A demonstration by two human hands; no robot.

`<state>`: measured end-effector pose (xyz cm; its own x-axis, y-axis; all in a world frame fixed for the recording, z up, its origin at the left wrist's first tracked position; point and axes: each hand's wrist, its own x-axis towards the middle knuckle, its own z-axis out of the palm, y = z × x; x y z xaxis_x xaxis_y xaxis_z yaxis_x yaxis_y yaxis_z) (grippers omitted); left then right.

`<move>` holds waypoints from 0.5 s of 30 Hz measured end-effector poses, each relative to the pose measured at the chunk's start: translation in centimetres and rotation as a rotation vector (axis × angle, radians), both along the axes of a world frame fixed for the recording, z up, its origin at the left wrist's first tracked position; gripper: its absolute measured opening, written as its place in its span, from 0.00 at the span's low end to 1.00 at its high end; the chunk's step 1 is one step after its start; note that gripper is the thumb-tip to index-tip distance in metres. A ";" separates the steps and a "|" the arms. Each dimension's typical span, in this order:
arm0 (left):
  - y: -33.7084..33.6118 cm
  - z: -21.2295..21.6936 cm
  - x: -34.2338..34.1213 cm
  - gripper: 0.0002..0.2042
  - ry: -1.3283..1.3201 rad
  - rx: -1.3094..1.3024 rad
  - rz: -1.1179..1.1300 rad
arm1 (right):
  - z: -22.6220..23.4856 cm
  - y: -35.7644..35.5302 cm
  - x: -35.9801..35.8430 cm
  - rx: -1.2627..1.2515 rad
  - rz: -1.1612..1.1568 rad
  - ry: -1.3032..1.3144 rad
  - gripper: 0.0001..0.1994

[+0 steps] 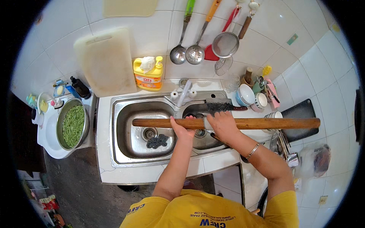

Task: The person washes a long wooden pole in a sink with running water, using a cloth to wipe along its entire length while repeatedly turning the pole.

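Observation:
A long wooden rolling pin (277,123) lies level across both basins of the steel sink (123,157). My left hand (183,130) cups it from below, the thumb up along its near side. Just to the right, my right hand (223,124) is closed over the top of the pin. A thin pale strip shows at that hand's fingertips; I cannot make out what it is. Beneath the pin, a dark scouring pad (157,141) rests in the left basin beside the drain. Behind the right hand, a cleaver (218,105) lies across the sink's back edge.
The faucet (185,93) stands at the sink's back. A yellow detergent jug (148,74) and white cutting board (104,62) lean-side by the wall. Bowls (246,95) crowd the right. Ladles (178,54) hang above. At left sits a pot of cut green beans (73,125).

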<state>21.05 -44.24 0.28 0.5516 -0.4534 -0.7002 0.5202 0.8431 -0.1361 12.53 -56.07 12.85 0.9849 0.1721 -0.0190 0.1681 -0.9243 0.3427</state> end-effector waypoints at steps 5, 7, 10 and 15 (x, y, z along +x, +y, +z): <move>-1.6 0.7 -0.5 0.36 -0.030 0.069 0.047 | -1.2 -2.0 -0.2 -0.027 -0.049 0.029 0.31; -2.6 1.0 -0.8 0.37 -0.006 0.080 0.041 | -0.9 -2.6 -0.3 -0.016 -0.124 0.135 0.37; -2.7 0.6 -0.8 0.38 0.084 0.063 0.060 | 5.0 -3.5 -1.9 -0.082 0.007 -0.110 0.37; -3.3 -0.1 -1.2 0.37 0.131 0.057 0.105 | 9.8 -9.9 -5.6 -0.068 -0.185 0.109 0.34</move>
